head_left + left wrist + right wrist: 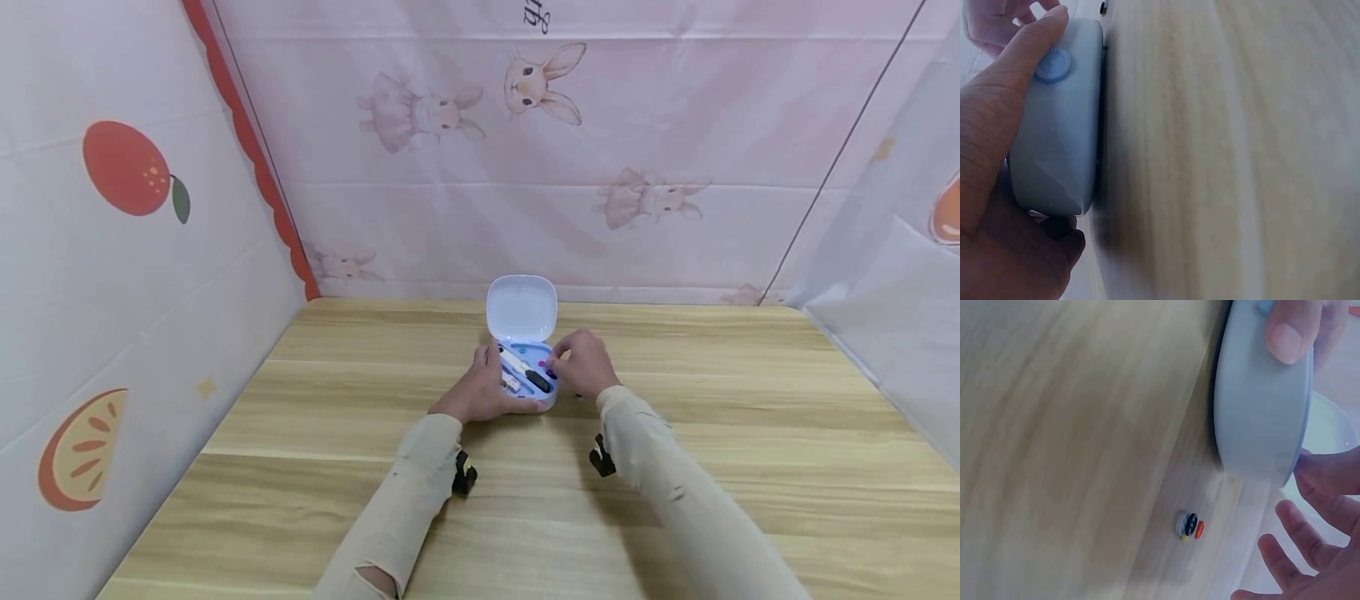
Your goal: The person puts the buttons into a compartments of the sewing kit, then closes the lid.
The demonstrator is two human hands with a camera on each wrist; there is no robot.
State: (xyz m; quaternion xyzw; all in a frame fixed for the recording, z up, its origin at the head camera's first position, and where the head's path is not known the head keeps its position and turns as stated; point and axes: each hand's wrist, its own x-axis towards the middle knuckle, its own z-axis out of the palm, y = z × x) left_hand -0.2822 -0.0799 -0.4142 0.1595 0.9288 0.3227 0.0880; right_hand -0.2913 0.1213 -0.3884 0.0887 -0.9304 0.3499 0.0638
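Note:
A light-blue sewing kit case [550, 402] lies on the table with its white lid [522, 308] standing up at the back. My left hand [482, 390] grips the case at its left side, the thumb along the front wall near a round blue catch [1053, 65]. Inside lie a white tool with a dark end [537, 381] and small pink and dark pieces. At the right rim is my right hand [587, 364]. Its thumb and index finger come together over the compartment while the other fingers spread apart; anything between the fingertips is hidden.
Several small buttons [1191, 525], among them black and red ones, lie on the wooden table [300, 467] just right of the case. A printed pink cloth [450, 217] hangs behind the table, and a white cloth [150, 292] stands along its left side.

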